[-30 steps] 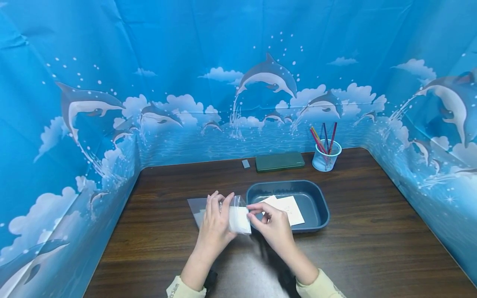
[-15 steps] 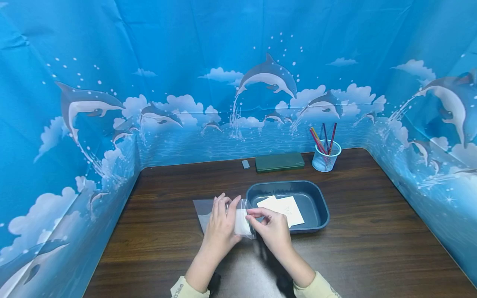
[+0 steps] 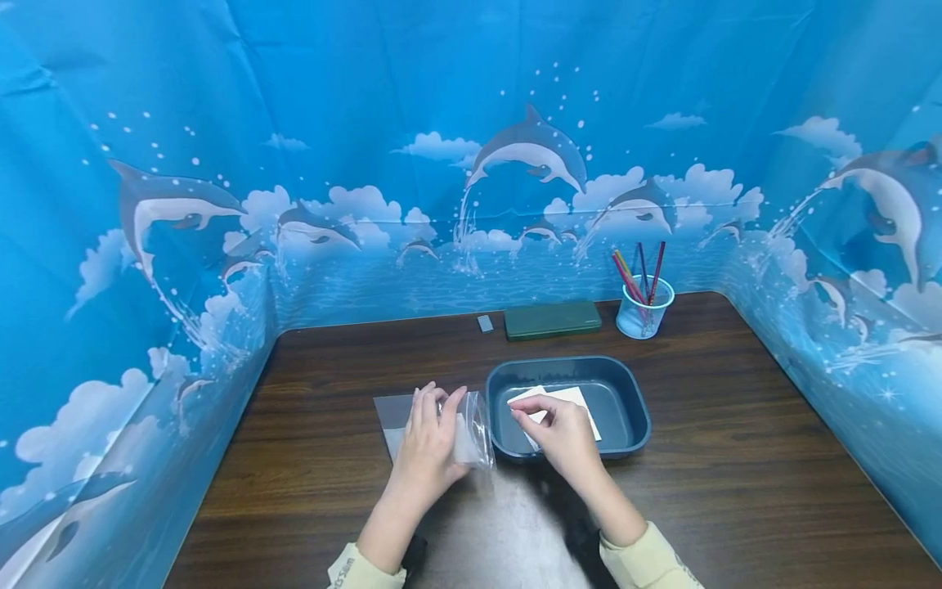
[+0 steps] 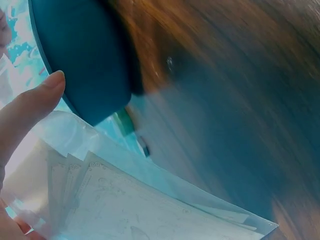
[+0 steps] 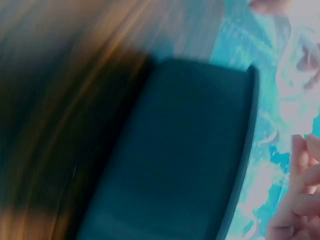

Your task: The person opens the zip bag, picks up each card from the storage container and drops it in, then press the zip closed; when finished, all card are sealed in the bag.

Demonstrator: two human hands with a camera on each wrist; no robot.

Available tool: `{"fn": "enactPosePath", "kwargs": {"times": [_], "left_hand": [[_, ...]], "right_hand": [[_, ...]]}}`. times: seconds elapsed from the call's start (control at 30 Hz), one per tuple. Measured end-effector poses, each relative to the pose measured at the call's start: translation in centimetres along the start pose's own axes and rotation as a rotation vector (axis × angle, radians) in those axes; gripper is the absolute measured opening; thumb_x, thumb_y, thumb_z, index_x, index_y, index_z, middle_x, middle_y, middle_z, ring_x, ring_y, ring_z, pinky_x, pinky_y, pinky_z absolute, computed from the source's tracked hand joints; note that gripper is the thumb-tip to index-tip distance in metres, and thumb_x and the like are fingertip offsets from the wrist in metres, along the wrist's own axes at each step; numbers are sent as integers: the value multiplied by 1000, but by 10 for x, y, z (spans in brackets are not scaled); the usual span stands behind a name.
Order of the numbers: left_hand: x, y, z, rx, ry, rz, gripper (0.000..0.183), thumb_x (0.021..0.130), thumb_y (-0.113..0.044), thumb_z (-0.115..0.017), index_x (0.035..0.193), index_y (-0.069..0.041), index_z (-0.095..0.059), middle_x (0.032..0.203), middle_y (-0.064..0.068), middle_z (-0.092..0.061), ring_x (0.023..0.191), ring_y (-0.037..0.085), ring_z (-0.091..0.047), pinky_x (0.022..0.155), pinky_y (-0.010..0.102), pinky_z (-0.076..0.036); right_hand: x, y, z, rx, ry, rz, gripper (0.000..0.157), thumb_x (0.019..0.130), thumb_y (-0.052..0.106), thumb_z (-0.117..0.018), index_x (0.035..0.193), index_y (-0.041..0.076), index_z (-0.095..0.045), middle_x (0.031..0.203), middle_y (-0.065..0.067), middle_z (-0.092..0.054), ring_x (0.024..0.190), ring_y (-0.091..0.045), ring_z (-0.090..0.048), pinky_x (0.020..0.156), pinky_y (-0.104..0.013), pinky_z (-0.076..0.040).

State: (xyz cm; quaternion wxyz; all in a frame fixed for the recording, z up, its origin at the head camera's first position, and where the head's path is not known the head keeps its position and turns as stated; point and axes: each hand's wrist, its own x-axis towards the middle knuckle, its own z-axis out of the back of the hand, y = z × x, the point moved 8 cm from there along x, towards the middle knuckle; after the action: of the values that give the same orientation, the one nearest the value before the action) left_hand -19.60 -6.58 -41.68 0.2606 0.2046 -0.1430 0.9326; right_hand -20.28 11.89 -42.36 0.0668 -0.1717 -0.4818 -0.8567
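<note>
In the head view my left hand (image 3: 427, 450) grips a clear plastic bag (image 3: 480, 425) just left of the tray, with the thumb on its near side. Several pale printed paper slips (image 4: 120, 200) lie fanned inside the bag in the left wrist view. My right hand (image 3: 562, 433) hovers over the left part of the dark blue tray (image 3: 642, 401). Its thumb and forefinger tips are close together, and nothing shows between them. White printed cards (image 3: 570, 394) overlap in the tray, partly hidden behind that hand.
Behind the tray lie a green case (image 3: 552, 321) and a small grey block (image 3: 485, 324). At the back right stands a light blue mesh cup (image 3: 637, 319) with several pencils. A dolphin-printed curtain (image 3: 368, 123) surrounds the dark wooden table (image 3: 736, 458) at the back and sides.
My right hand has left the bag's mouth and moved right, over the tray. The white slip at the mouth now sits deeper in the bag. The left hand has shifted slightly.
</note>
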Motion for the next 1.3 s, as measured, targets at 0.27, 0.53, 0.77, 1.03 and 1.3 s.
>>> {"fn": "enactPosePath", "kwargs": {"times": [0.27, 0.53, 0.77, 1.03, 1.3], "left_hand": [[-1, 8, 2, 3, 7, 22, 107, 48, -27, -96, 139, -6, -43, 126, 20, -43, 135, 36, -30, 114, 47, -17], [-1, 11, 5, 19, 9, 24, 110, 45, -22, -98, 139, -6, -43, 126, 21, -44, 135, 36, -29, 114, 47, -17], [-1, 14, 3, 45, 49, 20, 108, 43, -14, -99, 136, -5, -45, 127, 21, -44, 135, 37, -27, 114, 47, -17], [0, 14, 3, 52, 83, 27, 106, 44, -14, -98, 136, -6, -45, 127, 21, -44, 136, 38, -27, 114, 47, -16], [2, 14, 4, 48, 91, 33, 106, 45, -16, -98, 136, -7, -45, 128, 20, -44, 136, 37, -27, 115, 46, -15]], "right_hand": [[10, -36, 17, -295, 52, -154, 14, 77, 26, -81, 90, 23, -77, 78, 12, -70, 53, -8, -50, 44, -28, -38], [13, -66, 15, -455, 151, -240, 25, 73, 29, -83, 95, 19, -75, 87, 5, -70, 70, -18, -62, 50, -30, -45], [10, -82, 12, -516, 244, -324, 39, 70, 32, -85, 101, 13, -72, 87, -1, -67, 71, -20, -60, 54, -34, -49], [9, -90, 8, -561, 323, -393, 50, 63, 42, -87, 97, 10, -71, 91, -6, -64, 83, -28, -61, 66, -44, -52], [9, -95, 1, -590, 377, -448, 60, 61, 45, -87, 103, 8, -69, 98, -14, -56, 87, -32, -57, 69, -47, -51]]}}
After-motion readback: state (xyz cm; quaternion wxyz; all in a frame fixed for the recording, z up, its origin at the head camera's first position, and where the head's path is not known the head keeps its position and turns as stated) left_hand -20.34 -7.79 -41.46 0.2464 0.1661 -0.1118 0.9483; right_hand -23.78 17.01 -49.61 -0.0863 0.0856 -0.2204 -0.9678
